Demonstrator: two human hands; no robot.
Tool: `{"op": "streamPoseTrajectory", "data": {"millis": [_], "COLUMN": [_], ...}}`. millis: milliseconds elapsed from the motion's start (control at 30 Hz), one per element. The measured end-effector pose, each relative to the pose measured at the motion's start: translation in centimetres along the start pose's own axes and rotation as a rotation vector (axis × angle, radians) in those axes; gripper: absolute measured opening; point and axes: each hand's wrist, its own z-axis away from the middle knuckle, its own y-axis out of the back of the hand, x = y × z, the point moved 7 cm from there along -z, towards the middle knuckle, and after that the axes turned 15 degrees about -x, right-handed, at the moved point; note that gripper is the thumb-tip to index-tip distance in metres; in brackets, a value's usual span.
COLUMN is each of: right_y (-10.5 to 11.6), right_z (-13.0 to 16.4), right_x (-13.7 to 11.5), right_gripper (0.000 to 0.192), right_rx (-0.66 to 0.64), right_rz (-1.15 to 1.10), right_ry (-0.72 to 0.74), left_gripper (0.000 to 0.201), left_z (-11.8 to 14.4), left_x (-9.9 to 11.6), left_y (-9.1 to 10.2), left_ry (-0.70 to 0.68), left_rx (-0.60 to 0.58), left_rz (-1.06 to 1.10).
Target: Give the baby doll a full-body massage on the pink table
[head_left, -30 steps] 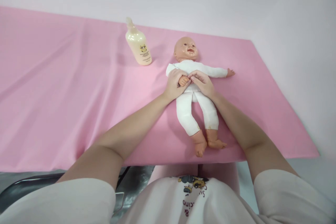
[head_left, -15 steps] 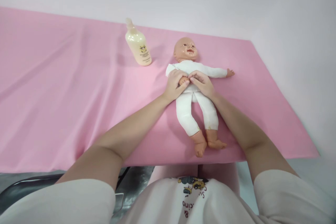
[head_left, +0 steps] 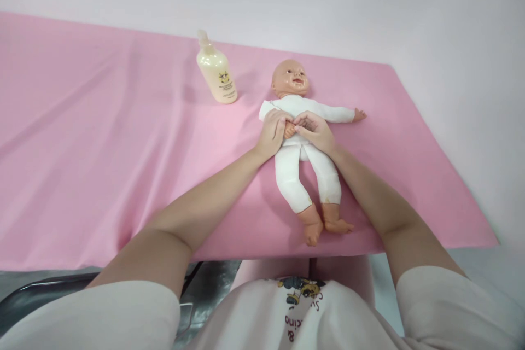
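Note:
A baby doll with a white cloth body lies on its back, head at the far side and feet toward me. My left hand is closed around the doll's bent arm near the wrist, over its belly. The doll's small hand shows between my two hands. My right hand meets it from the other side, thumb and curled fingers pinching at the doll's fingers. The doll's other arm stretches out to the right on the cloth.
A pink cloth with folds at the left covers the table. A pump bottle of pale yellow liquid stands left of the doll's head. Below the table's near edge at left is a black chair.
My left thumb has shifted up and away from the doll's fingers, leaving more of the doll's hand in sight. My right hand has moved only slightly; doll and bottle stay put.

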Motion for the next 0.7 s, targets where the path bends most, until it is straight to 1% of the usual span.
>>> {"op": "streamPoseTrajectory", "data": {"millis": [167, 300, 500, 700], "right_y": [0.0, -0.03, -0.2, -0.19], "right_z": [0.04, 0.02, 0.1, 0.17], "right_x": [-0.33, -0.52, -0.38, -0.43], "right_gripper": [0.033, 0.028, 0.025, 0.022], "right_rx": [-0.012, -0.014, -0.019, -0.013], "right_rz": [0.055, 0.066, 0.041, 0.029], "right_ry": [-0.017, -0.006, -0.007, 0.0], "left_gripper": [0.056, 0.053, 0.049, 0.049], "left_z": [0.03, 0.01, 0.05, 0.23], "left_x": [-0.18, -0.27, 0.02, -0.17], "left_y": [0.02, 0.0, 0.04, -0.05], "left_ry": [0.02, 0.041, -0.008, -0.045], "left_rx": [0.006, 0.0, 0.003, -0.029], "left_rz": [0.0, -0.005, -0.03, -0.045]}}
